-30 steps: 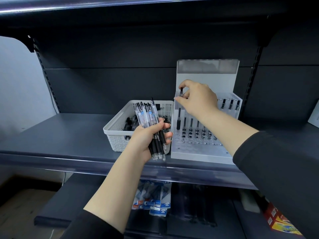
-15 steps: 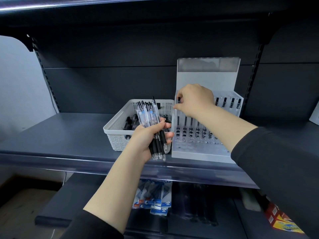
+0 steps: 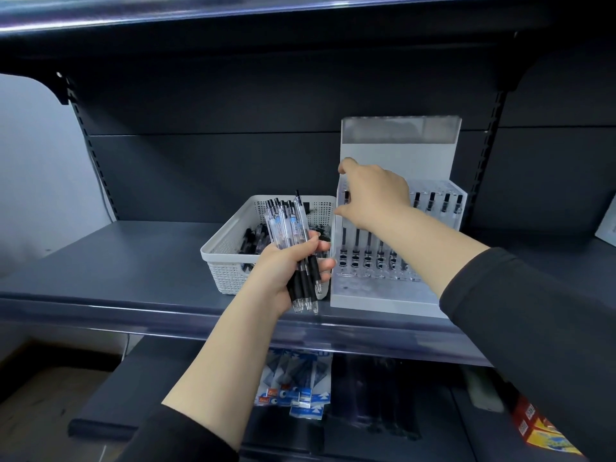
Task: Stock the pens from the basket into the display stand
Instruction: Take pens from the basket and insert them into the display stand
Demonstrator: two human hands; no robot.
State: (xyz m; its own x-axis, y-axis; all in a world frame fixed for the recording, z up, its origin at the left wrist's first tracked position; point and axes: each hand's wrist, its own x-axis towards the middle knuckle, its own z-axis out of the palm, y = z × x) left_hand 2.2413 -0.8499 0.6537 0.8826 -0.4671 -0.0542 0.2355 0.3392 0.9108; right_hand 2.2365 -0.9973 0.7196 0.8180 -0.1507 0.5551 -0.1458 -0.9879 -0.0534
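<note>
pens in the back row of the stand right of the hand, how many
4 pens show in the display stand's back row right of the right hand: at and. The hand may hide more.

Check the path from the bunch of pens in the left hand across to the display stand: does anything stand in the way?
Nothing visible does. The left hand holds the bunch of pens just in front of the basket, right beside the display stand. Only the right hand is there, over the stand's left back slots.
</note>
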